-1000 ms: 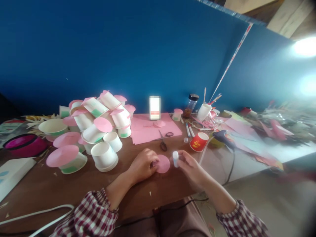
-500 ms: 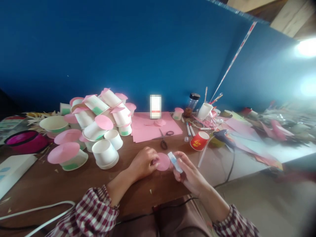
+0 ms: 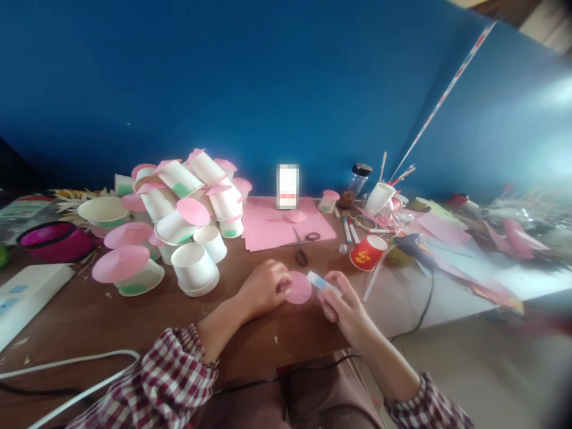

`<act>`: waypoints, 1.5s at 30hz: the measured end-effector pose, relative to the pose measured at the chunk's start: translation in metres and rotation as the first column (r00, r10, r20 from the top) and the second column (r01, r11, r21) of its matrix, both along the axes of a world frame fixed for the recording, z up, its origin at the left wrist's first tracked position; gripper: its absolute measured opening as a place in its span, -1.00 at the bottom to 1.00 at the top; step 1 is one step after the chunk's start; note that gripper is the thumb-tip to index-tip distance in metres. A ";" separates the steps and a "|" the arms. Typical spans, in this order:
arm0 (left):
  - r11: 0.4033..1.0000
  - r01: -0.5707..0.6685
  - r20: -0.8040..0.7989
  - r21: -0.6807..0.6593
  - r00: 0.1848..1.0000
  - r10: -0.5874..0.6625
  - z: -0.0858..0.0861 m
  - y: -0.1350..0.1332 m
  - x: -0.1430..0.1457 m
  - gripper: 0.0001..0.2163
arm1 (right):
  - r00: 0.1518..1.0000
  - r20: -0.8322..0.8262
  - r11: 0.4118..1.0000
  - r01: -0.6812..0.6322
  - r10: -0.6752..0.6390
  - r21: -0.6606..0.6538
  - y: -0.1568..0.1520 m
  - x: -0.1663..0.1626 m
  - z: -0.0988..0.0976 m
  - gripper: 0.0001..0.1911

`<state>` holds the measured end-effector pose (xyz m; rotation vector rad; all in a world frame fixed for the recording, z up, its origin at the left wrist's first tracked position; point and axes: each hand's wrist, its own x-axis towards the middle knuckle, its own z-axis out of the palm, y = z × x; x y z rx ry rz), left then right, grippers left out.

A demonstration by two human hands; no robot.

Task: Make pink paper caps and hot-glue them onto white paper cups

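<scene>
A pink paper circle [image 3: 299, 288] is pinched at its left edge by my left hand [image 3: 267, 288], just above the brown table. In my right hand [image 3: 343, 301] is a white and light-blue glue stick [image 3: 319, 282], its tip close to the circle's right edge; whether they touch I cannot tell. Beyond my hands lie black-handled scissors [image 3: 301, 250], partly on pink paper sheets [image 3: 261, 232]. More cut pink paper [image 3: 295, 216] rests on those sheets.
Left, paper cups with pink discs [image 3: 179, 179] are piled up beside plain white cups [image 3: 195, 271]. To the right stand a red cup [image 3: 369, 252], a black-lidded jar [image 3: 357, 182] and a cup of tools [image 3: 379, 198]. A white power strip [image 3: 36, 292] lies far left.
The glue stick has tilted flatter in my right hand, its tip still near the circle. My left hand keeps its pinch. The whole view has shifted slightly.
</scene>
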<state>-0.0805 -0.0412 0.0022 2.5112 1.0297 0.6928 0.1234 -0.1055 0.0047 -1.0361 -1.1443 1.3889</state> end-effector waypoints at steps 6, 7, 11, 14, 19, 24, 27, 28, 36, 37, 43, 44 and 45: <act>1.000 0.011 0.009 0.026 1.000 -0.011 -0.004 0.002 -0.002 -0.87 | 0.945 0.310 0.992 0.071 -0.101 0.109 0.006 0.002 0.006 -0.78; 0.999 0.017 0.010 0.028 1.000 -0.017 -0.004 0.002 -0.002 -0.87 | 0.916 0.381 0.988 0.076 -0.123 0.137 0.007 0.001 0.007 -0.77; 1.000 0.011 0.017 0.018 1.000 -0.011 -0.004 0.003 -0.003 -0.87 | 0.747 0.640 0.955 -0.025 -0.179 0.296 0.006 -0.002 0.009 -0.81; 1.000 0.001 0.015 0.002 1.000 -0.001 -0.004 0.004 -0.002 -0.87 | 0.655 0.733 0.926 -0.134 -0.185 0.353 0.005 -0.005 0.007 -0.83; 1.000 0.010 0.002 0.001 1.000 -0.010 -0.005 0.005 -0.002 -0.87 | 0.544 0.812 0.898 -0.223 -0.209 0.380 0.007 -0.009 0.000 -0.84; 1.000 0.008 -0.005 -0.002 1.000 -0.008 -0.001 0.004 -0.001 -0.85 | 0.481 0.850 0.893 -0.255 -0.216 0.372 0.007 -0.009 -0.005 -0.85; 1.000 0.000 -0.008 -0.015 1.000 0.000 -0.001 0.004 -0.001 -0.85 | 0.450 0.866 0.895 -0.262 -0.217 0.360 0.008 -0.010 -0.006 -0.84; 1.000 -0.002 -0.009 -0.019 1.000 0.002 -0.002 0.005 -0.002 -0.85 | 0.443 0.870 0.895 -0.265 -0.217 0.358 0.008 -0.010 -0.006 -0.84; 1.000 0.006 0.009 -0.026 1.000 -0.005 -0.009 0.006 -0.003 -0.86 | 0.410 0.891 0.894 -0.299 -0.196 0.334 0.011 -0.015 0.003 -0.79; 1.000 0.011 0.012 -0.026 1.000 -0.011 -0.008 0.006 -0.003 -0.87 | 0.403 0.896 0.892 -0.314 -0.185 0.326 0.011 -0.015 0.005 -0.78; 0.999 0.034 0.021 -0.019 0.999 -0.033 -0.006 0.007 -0.004 -0.87 | 0.355 0.924 0.873 -0.394 -0.146 0.289 0.016 -0.017 0.011 -0.71; 0.999 0.035 0.023 -0.018 0.999 -0.034 -0.006 0.007 -0.004 -0.87 | 0.334 0.931 0.872 -0.401 -0.148 0.282 0.016 -0.017 0.011 -0.70; 0.999 0.037 0.024 -0.019 0.999 -0.036 -0.006 0.007 -0.003 -0.87 | 0.310 0.939 0.871 -0.407 -0.152 0.275 0.016 -0.016 0.010 -0.68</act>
